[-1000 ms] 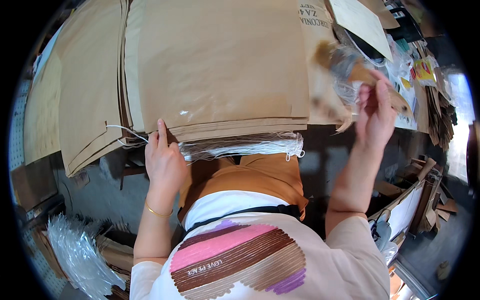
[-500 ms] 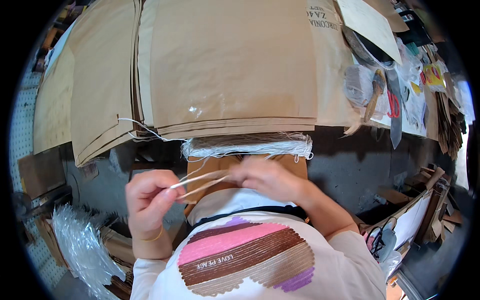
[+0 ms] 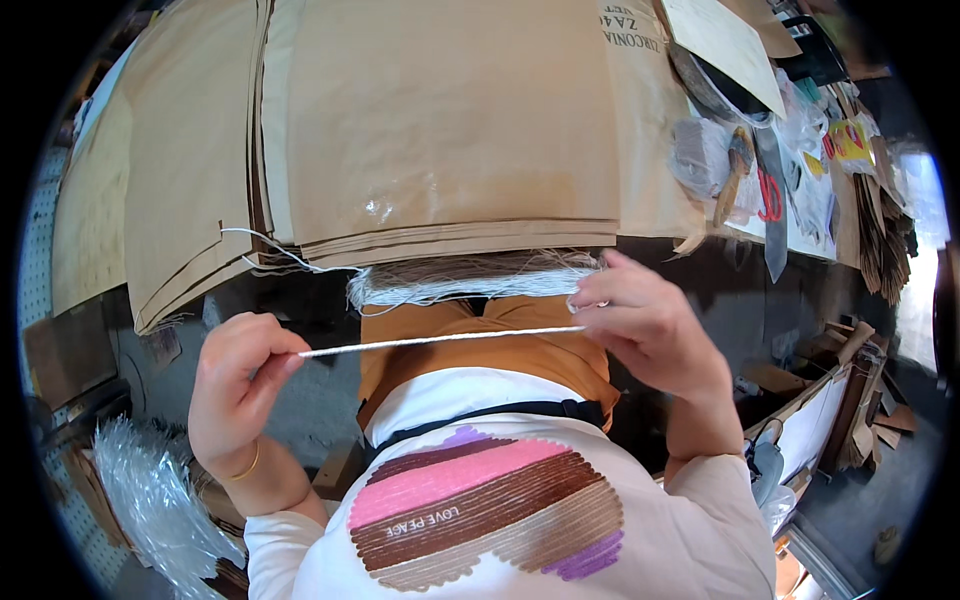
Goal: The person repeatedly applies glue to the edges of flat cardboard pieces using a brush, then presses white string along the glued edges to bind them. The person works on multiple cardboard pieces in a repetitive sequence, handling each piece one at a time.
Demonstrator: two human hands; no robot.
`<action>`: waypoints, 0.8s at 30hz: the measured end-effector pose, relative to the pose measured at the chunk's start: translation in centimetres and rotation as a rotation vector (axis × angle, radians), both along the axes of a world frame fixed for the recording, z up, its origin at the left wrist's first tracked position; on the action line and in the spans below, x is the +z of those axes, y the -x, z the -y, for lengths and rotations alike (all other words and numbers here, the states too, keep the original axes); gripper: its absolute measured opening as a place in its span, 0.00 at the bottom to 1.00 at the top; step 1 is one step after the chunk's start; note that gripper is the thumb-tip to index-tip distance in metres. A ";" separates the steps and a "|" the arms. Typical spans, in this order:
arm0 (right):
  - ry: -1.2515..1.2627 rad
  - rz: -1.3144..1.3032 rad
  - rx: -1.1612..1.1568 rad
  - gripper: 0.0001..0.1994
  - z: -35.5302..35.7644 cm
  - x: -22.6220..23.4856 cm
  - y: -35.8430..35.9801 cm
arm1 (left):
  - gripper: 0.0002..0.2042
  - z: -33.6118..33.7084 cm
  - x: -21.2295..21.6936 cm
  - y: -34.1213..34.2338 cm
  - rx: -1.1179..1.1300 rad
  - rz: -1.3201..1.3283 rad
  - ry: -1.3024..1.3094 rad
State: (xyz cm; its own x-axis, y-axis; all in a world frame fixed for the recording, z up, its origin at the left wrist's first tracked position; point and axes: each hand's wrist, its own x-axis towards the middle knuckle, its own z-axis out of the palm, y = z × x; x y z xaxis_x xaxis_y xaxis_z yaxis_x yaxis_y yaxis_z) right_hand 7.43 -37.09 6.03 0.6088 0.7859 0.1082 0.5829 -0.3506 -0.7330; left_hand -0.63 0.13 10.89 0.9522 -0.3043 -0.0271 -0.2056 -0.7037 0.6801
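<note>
A length of white cord (image 3: 440,340) is stretched nearly straight across in front of my lap. One end is pinched between the thumb and fingers of my left hand (image 3: 245,375). My right hand (image 3: 655,325) grips the other end, beside the right end of a bundle of white cords (image 3: 460,282). That bundle hangs along the table's near edge, over my thighs. From its left end, a few loose strands (image 3: 290,252) run up onto the stacked brown paper.
Stacks of large brown paper sheets (image 3: 450,120) cover the table. On the right lie a brush (image 3: 738,165), red-handled scissors (image 3: 769,195), a long blade (image 3: 775,225) and plastic bags. Clear plastic strips (image 3: 150,490) are heaped at lower left; cardboard pieces (image 3: 850,360) stand at right.
My hands have moved apart, left hand leftward and right hand rightward. The cord, looped between them before, is now pulled taut.
</note>
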 end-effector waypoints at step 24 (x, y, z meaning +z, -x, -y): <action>0.104 -0.256 -0.702 0.05 3.6 -9.9 -8.7 | 0.03 -2.0 -14.1 -7.3 0.399 0.275 -0.032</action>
